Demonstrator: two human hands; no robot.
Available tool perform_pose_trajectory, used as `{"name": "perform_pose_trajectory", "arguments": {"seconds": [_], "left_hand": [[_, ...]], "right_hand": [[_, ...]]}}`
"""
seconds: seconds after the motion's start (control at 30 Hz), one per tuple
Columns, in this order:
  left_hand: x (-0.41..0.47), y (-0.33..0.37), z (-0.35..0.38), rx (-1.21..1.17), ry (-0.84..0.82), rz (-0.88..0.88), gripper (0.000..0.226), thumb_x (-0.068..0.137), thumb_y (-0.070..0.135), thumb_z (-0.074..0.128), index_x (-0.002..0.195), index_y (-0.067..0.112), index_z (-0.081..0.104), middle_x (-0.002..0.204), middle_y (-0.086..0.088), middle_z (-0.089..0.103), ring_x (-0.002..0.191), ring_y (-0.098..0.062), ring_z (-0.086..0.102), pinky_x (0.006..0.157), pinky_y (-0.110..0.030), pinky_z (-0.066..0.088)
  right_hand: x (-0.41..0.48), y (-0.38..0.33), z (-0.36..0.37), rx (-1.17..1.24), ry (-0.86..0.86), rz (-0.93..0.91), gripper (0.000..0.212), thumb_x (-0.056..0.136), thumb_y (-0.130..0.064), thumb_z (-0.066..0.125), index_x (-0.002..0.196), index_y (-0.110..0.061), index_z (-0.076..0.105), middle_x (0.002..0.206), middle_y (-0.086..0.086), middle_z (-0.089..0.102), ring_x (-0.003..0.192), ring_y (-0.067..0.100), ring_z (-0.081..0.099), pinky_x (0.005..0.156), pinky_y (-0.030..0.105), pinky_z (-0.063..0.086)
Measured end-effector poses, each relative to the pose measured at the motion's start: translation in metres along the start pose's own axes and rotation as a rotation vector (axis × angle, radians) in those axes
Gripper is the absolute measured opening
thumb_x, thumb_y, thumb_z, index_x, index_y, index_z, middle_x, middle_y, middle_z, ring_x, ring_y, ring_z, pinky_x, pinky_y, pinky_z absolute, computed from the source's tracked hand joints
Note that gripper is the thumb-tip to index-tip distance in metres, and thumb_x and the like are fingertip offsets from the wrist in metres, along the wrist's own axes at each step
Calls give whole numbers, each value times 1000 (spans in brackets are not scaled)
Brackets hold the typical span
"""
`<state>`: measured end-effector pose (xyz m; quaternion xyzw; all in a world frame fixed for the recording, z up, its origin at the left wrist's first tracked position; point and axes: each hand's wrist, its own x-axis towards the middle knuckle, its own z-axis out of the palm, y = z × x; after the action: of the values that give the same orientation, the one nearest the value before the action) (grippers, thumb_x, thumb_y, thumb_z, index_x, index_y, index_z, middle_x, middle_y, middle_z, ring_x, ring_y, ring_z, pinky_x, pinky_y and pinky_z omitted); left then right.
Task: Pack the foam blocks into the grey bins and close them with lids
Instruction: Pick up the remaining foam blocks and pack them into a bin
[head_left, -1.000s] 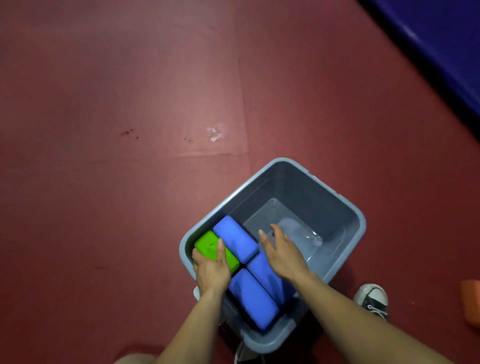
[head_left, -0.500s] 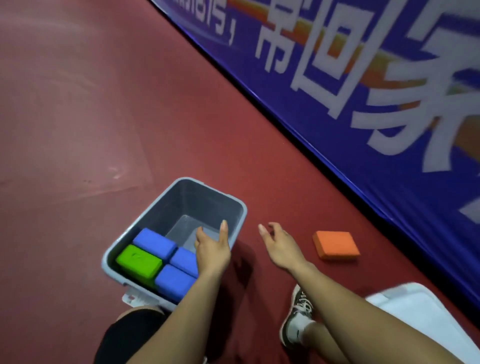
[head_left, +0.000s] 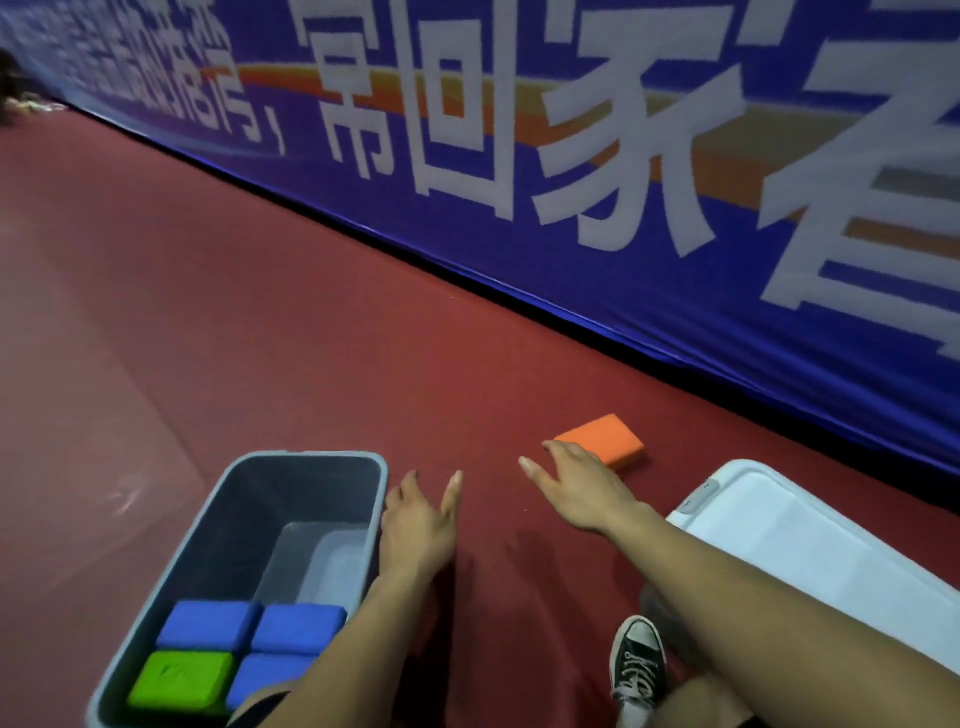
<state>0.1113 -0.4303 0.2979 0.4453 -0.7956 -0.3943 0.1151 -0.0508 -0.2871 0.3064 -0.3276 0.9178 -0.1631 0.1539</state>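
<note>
Nearest the camera, a black canvas shoe (head_left: 636, 660) is resting on the floor between the 2 forearms, so the person is probably crouching low to work at floor level. In the near end of the grey bin (head_left: 306, 455), 3 blue foam blocks (head_left: 208, 623) and 1 green foam block (head_left: 179, 678) are lying flat and packed tightly in a 2-by-2 layer, leaving the far half of the bin's bottom bare, presumably as room for more blocks. The left hand (head_left: 421, 525) is hovering just beside the bin's right wall with its fingers spread and straight, holding nothing. To the right, a white lid (head_left: 810, 540) is lying flat on the floor, likely placed within reach for closing the bin later. Farther out, the right hand (head_left: 576, 478) is stretching forward with splayed fingers, gripping nothing. Its fingertips are reaching the near left corner of the orange foam block (head_left: 602, 438), though I cannot tell whether they are touching it. That block is lying flat on the red floor (head_left: 260, 338), outside the bin and off to its right, close to the right hand and apart from the left. Beyond it, a blue banner (head_left: 571, 156) with large white characters is running along the floor's edge.
</note>
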Motion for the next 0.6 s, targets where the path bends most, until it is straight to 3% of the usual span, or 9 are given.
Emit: {"name": "perform_pose_trajectory", "arguments": {"seconds": [0.27, 0.6], "left_hand": [[77, 45, 100, 94, -143, 129, 79, 92, 64, 47, 150, 11, 35, 149, -18, 41, 135, -35, 43, 108, -44, 37], [217, 10, 281, 177, -371, 77, 78, 92, 65, 44, 149, 12, 33, 147, -17, 43, 132, -35, 46, 103, -43, 40]], "right_hand": [[81, 114, -2, 48, -3, 168, 70, 96, -66, 32, 144, -15, 42, 145, 15, 47, 133, 34, 44, 109, 40, 36], [210, 265, 99, 183, -89, 412, 72, 92, -70, 33, 141, -18, 45, 142, 12, 52, 133, 31, 47, 109, 42, 38]]}}
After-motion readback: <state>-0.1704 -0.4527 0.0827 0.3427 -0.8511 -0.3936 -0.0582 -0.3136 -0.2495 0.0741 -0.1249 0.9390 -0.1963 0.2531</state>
